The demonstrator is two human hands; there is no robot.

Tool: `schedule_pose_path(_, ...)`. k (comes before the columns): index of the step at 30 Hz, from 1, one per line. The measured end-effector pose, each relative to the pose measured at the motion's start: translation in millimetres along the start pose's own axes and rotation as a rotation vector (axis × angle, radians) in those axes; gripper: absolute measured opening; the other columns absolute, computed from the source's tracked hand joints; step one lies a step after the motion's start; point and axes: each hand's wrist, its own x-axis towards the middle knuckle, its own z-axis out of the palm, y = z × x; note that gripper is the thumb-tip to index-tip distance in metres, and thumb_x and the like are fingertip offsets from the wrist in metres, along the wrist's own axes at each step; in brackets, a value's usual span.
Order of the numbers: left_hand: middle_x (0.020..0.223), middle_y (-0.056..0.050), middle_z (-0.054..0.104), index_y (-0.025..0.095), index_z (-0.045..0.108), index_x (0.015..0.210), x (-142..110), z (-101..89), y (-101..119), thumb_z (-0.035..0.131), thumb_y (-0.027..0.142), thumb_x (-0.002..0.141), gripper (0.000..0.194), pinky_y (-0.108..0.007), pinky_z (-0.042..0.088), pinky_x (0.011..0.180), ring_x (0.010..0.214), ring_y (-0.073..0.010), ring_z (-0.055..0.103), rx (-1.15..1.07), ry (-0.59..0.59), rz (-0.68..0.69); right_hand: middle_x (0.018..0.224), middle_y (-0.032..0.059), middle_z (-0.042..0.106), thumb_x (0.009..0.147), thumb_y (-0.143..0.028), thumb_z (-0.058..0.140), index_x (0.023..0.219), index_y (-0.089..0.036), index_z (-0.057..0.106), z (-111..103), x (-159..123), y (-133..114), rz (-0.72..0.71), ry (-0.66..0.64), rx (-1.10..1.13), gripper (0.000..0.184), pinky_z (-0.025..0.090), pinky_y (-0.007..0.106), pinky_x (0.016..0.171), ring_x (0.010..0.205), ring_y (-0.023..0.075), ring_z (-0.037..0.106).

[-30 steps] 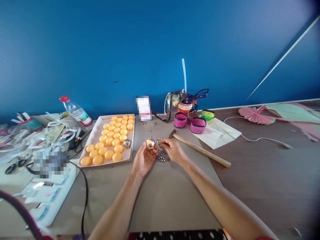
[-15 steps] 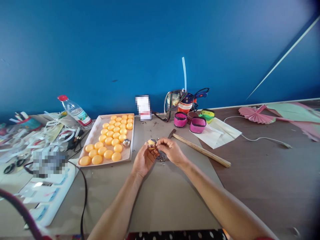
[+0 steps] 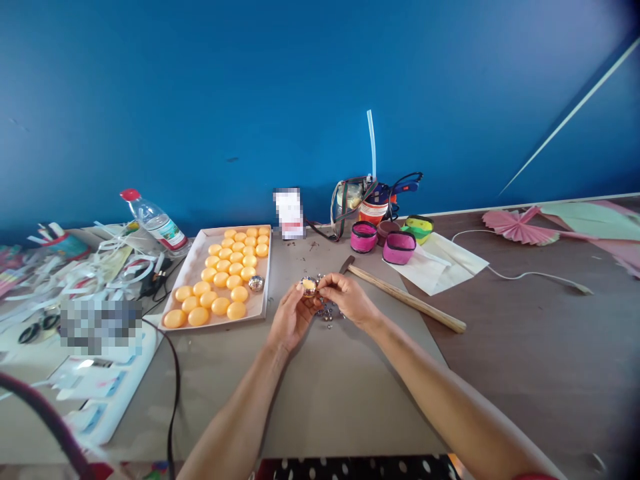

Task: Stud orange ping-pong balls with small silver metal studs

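Observation:
My left hand (image 3: 291, 317) is closed around a small orange ball (image 3: 309, 287), partly covered with shiny silver pieces; a bare orange patch faces up. The fingertips of my right hand (image 3: 347, 300) are pinched together at the ball's right side, and whatever they hold is too small to make out. Several loose silver studs (image 3: 327, 317) lie on the grey mat just below and behind the hands. On the left, a shallow white tray (image 3: 191, 268) carries several plain orange balls (image 3: 220, 306) and one ball fully covered in silver (image 3: 256, 283).
A wooden-handled hammer (image 3: 410, 300) lies right of my hands. Behind it are pink fabric bands (image 3: 399, 248), white paper (image 3: 450, 267) and a cup of tools (image 3: 374, 212). A plastic bottle (image 3: 163, 225), scissors (image 3: 37, 327) and a black cable (image 3: 175, 393) are on the left.
My right fingertips have come in from over the stud pile to the ball's right side. The ball has turned slightly in my left hand. The view has shifted a little.

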Motion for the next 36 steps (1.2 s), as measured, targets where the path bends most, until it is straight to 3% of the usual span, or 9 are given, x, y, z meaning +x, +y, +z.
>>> schedule_pose_path(20, 0.079, -0.004, 0.066, 0.014, 0.059, 0.085, -1.0, -1.1, -5.0, 0.058, 0.029, 0.08, 0.016, -0.026, 0.048, 0.067, 0.064, -0.0121, 0.061, 0.107, -0.011, 0.037, 0.056, -0.0064, 0.052, 0.067, -0.021, 0.052, 0.07, -0.019, 0.047, -1.3, 0.9, 6.4, -0.016, 0.052, -0.176, 0.005, 0.039, 0.023, 0.055, 0.053, 0.0101, 0.051)
schedule_pose_path(29, 0.076, -0.007, 0.067, 0.011, 0.062, 0.083, 2.5, -0.9, -1.3, 0.058, 0.037, 0.079, 0.026, -0.026, 0.05, 0.066, 0.062, -0.0125, 0.061, -0.042, 0.002, -0.072, 0.059, -0.0056, 0.047, 0.069, -0.035, 0.057, 0.072, -0.019, 0.049, -10.2, 6.9, 9.3, -0.05, 0.091, 0.023, 0.018, 0.036, 0.023, 0.053, 0.052, 0.009, 0.043)
schedule_pose_path(33, 0.075, -0.009, 0.067, 0.011, 0.061, 0.082, 3.4, -2.2, 0.7, 0.056, 0.035, 0.081, 0.025, -0.026, 0.051, 0.067, 0.062, -0.0124, 0.061, -0.097, 0.021, -0.095, 0.071, 0.001, 0.056, 0.077, -0.026, 0.049, 0.076, -0.018, 0.057, -22.3, 9.9, 14.8, -0.183, 0.209, -0.474, 0.012, 0.039, 0.025, 0.065, 0.067, 0.0131, 0.051)
schedule_pose_path(36, 0.076, -0.009, 0.067, 0.01, 0.061, 0.081, 3.3, -2.8, 1.5, 0.054, 0.034, 0.082, 0.025, -0.026, 0.051, 0.067, 0.063, -0.0126, 0.061, -0.108, 0.019, -0.086, 0.089, 0.0067, 0.059, 0.08, -0.019, 0.045, 0.09, -0.017, 0.061, -24.8, 7.9, 19.6, -0.243, 0.147, -0.933, 0.02, 0.038, 0.027, 0.078, 0.084, 0.0159, 0.053)
